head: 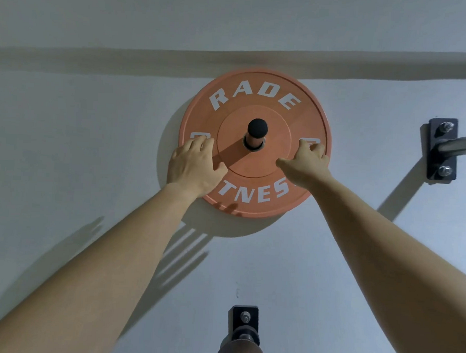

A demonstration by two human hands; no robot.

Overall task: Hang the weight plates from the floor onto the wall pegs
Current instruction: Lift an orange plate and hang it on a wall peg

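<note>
An orange weight plate with white lettering hangs flat against the pale wall on a wall peg with a black end cap, which passes through the plate's centre hole. My left hand rests on the plate's left face with fingers bent and spread. My right hand touches the plate's right face near the rim, fingers curled. Neither hand wraps around the plate's edge.
A second peg on a black bolted bracket sticks out at the right. A third bracket with a peg pointing toward me sits low in the middle. The wall around them is bare.
</note>
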